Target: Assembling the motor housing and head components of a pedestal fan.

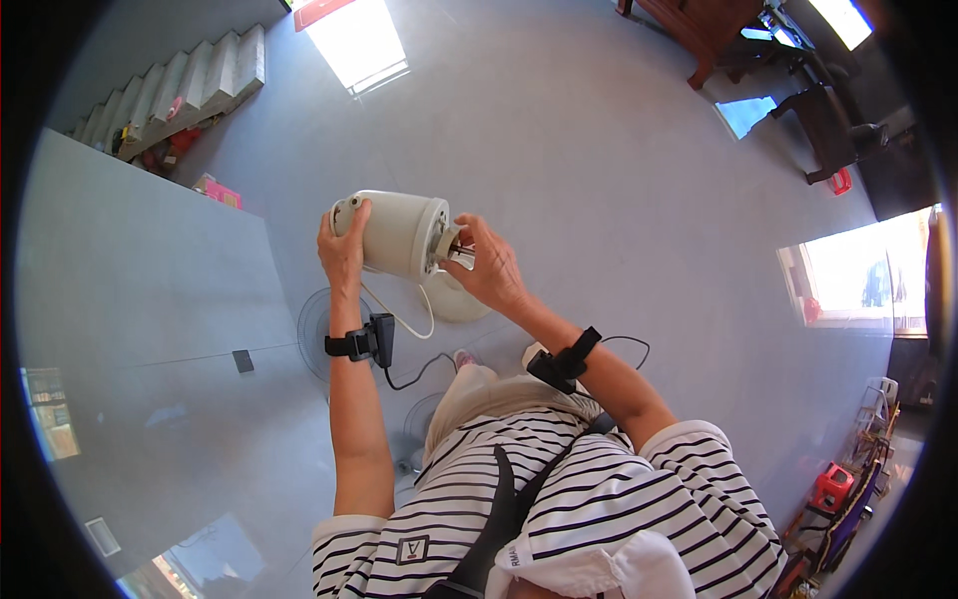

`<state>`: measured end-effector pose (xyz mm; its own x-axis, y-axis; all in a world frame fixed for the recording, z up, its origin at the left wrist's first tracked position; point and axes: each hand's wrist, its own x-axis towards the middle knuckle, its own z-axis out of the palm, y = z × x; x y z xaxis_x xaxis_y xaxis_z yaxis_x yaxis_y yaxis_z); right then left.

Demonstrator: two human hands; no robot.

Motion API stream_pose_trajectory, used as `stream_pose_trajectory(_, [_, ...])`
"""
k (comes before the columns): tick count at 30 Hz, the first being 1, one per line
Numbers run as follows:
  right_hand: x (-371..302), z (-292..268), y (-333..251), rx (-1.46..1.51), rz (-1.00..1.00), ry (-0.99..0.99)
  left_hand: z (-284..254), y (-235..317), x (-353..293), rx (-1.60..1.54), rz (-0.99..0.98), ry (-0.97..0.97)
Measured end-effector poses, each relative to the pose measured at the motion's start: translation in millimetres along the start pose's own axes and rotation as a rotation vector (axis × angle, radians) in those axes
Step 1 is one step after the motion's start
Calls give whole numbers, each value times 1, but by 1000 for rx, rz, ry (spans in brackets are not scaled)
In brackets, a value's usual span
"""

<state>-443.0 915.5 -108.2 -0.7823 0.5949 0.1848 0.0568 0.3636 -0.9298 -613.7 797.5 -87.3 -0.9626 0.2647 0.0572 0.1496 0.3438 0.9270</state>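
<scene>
Nearest the lens is the person's striped shirt (pixel 444 474); beyond it both forearms stretch forward, a black wrist strap (pixel 347 345) on the left one. Past them a cream fan motor housing (pixel 399 232) is held up off the floor — a stubby cylinder lying on its side between the two hands, ahead of the body and a little left of its midline.

The housing's long axis runs roughly left to right, its right end angled slightly toward the body. The left hand (pixel 342 255) grips the rounded rear end, thumb lying on the near face and fingers mostly hidden behind. The right hand (pixel 496 272) faces the open end, almost in line with that axis: its forefinger above and thumb below appear to pinch a pale collar (pixel 449 245), with slim metal rods (pixel 463 251) showing between them. How firmly they press cannot be told. Left hand at the back, right hand at the front — the right is the nearer to the collar and rods.

A pale cord (pixel 433 319) loops below the housing. Farther down, a round cream base (pixel 461 305) rests on the floor (pixel 619 220), and a wire fan guard (pixel 312 339) shows beyond the left forearm. Well apart, at the far left, rise grey stairs (pixel 215 75).
</scene>
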Motion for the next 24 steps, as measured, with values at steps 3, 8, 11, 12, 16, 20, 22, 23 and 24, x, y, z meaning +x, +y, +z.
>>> stream_pose_trajectory(3, [4, 0, 5, -140, -94, -51, 0, -4, 3, 9, 8, 3])
stream_pose_trajectory(8, [9, -3, 9, 113, 218, -133, -1, -5, 2, 14, 21, 11])
stream_pose_trajectory(11, [14, -4, 16, 392, 439, -199, 1, 2, -1, 17, 22, -17])
stream_pose_trajectory(12, [17, -5, 14, 391, 438, -200, 1, 3, -2, 19, 29, -15])
stream_pose_trajectory(16, [29, -11, 8, 433, 609, -313, 1, 0, 0, 11, 31, 5])
stream_pose_trajectory(20, [30, -10, 8, 60, 372, -291, 1, 1, 1, 10, 23, -5])
stream_pose_trajectory(22, [28, -7, 12, 67, 288, -239, 0, 1, 1, 25, 39, -3])
stream_pose_trajectory(23, [27, -5, 14, 75, 207, -187, 0, 1, 1, 24, 43, -1])
stream_pose_trajectory(24, [23, -2, 14, 76, 203, -189, 0, 1, 1, 8, 33, 1])
